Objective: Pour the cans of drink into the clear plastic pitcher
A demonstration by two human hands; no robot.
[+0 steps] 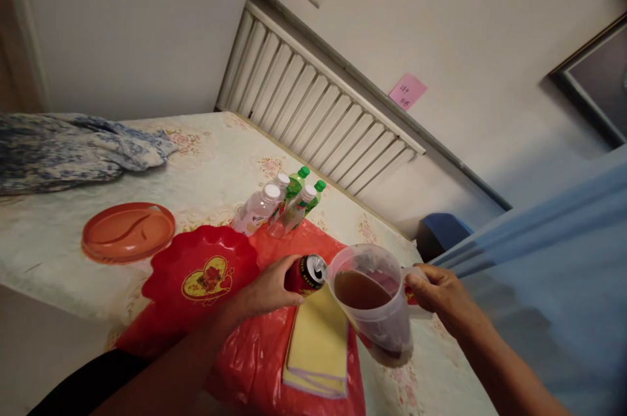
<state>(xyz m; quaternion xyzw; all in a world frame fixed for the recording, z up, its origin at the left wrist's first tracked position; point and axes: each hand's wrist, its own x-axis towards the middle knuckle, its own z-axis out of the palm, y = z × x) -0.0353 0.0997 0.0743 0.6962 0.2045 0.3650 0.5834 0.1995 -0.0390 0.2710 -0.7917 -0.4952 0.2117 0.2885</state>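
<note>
My left hand (pixel 274 287) is wrapped round a red and black drink can (pixel 304 275), whose opened top leans toward the right. The spout of a clear plastic pitcher (pixel 386 331) meets the can's top. Brown liquid (pixel 362 290) is inside the pitcher, which is tilted toward the can. Its handle is in the grip of my right hand (pixel 431 288). Below them lies a folded yellow cloth (pixel 318 344) on a red plastic sheet (pixel 249 364). Whether liquid is flowing at the spout, I cannot tell.
Left of the can sits a red scalloped tray (pixel 166 266), with an orange oval dish (pixel 128 233) beyond it. Several bottles (pixel 257 207) stand behind. A patterned cloth (pixel 73 148) lies far left on the flowered tablecloth (pixel 206 155). A radiator (pixel 313 96) lines the wall; a blue curtain (pixel 563 272) hangs right.
</note>
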